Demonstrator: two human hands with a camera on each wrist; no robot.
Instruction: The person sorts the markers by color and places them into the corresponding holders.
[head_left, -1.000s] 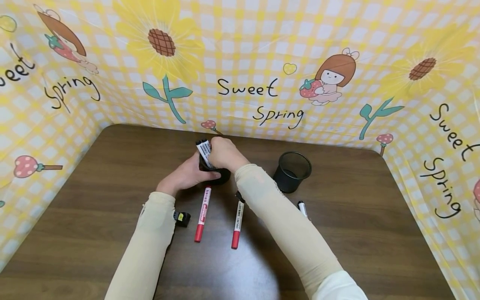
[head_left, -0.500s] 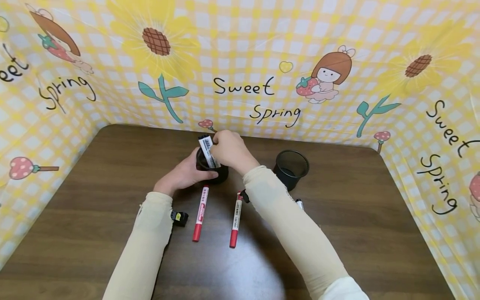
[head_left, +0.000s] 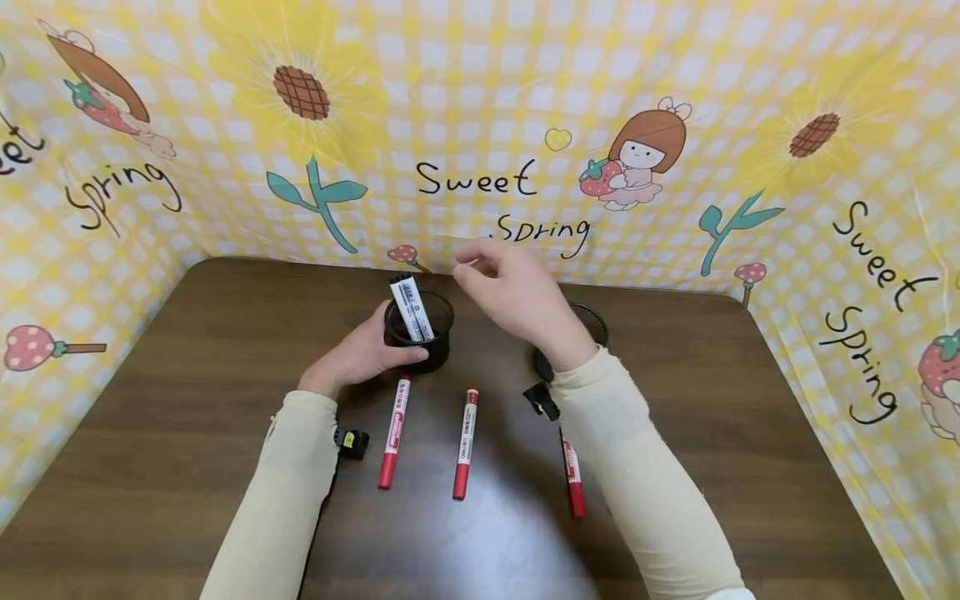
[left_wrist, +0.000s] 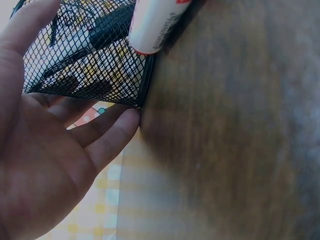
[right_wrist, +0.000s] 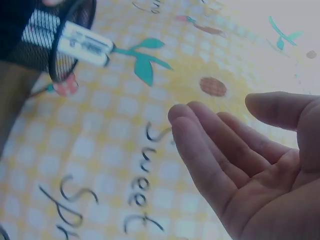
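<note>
My left hand [head_left: 358, 352] grips a black mesh pen cup [head_left: 439, 348], thumb across the near side and fingers behind. Two white markers [head_left: 412, 310] with black ends lean together inside the cup toward its left rim. In the left wrist view, the fingers [left_wrist: 112, 137] curl along the mesh wall. My right hand [head_left: 516, 293] is raised to the right of that cup with nothing in it, its fingers loosely bent and the thumb apart. The right wrist view also shows the bare palm [right_wrist: 270, 185], with the markers standing out of the cup further off.
A second black mesh cup [head_left: 542, 365] stands partly behind my right wrist. Red-capped markers lie on the brown table: one on the left [head_left: 394, 432], one in the middle [head_left: 465, 443], one on the right [head_left: 573, 479], partly under my sleeve. A checked cloth [head_left: 480, 100] walls the table.
My right hand has let go of the markers in the cup and moved right, away from it. The left hand keeps its hold. The right-hand red marker has come into sight.
</note>
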